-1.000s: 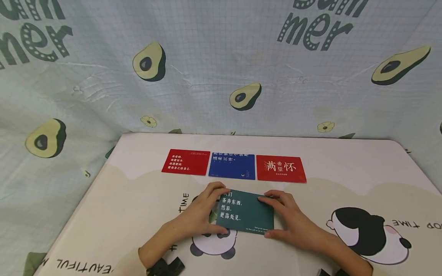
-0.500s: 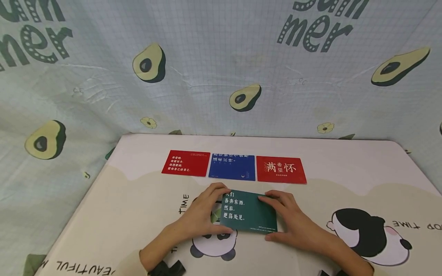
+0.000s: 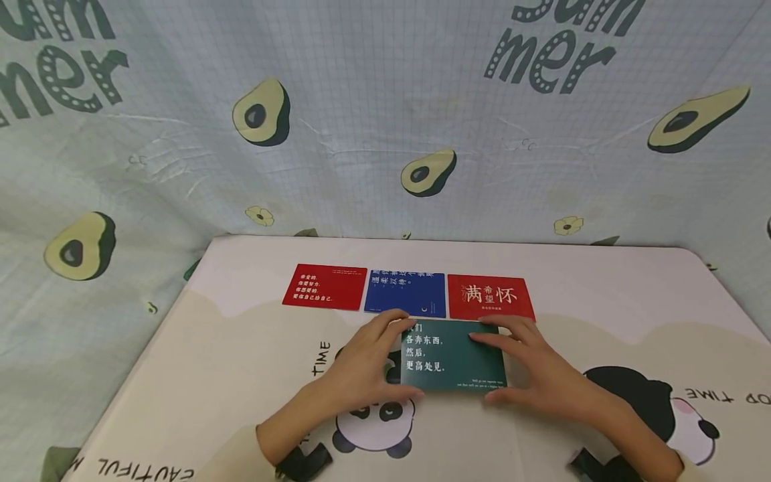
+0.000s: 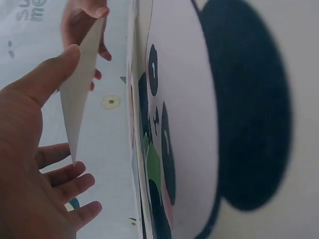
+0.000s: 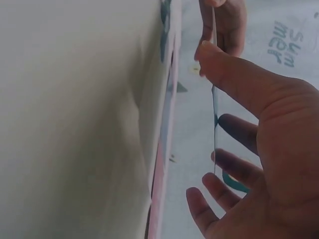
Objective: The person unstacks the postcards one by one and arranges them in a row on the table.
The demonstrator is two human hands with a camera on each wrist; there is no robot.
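Observation:
In the head view, a green card (image 3: 454,355) with white Chinese text spans the space between my two hands. My left hand (image 3: 364,368) grips its left edge with the thumb at the near corner and fingers at the far corner. At the opposite end, my right hand (image 3: 539,368) pinches the card the same way. Both wrist views show the card (image 4: 82,84) raised off the table. Just beyond it lie a red card (image 3: 325,286) on the left, a blue card (image 3: 405,293) in the middle and another red card (image 3: 490,296) on the right, in a row.
A printed table cover (image 3: 229,375) with panda and dog drawings lies beneath. Behind the table's far edge hangs a pale curtain (image 3: 349,167) with avocado prints. Black wrist straps (image 3: 304,462) show at the bottom.
Both hands have shifted right and away from me with the green card, which now comes close to the row in the head view. The three cards in the row stay put.

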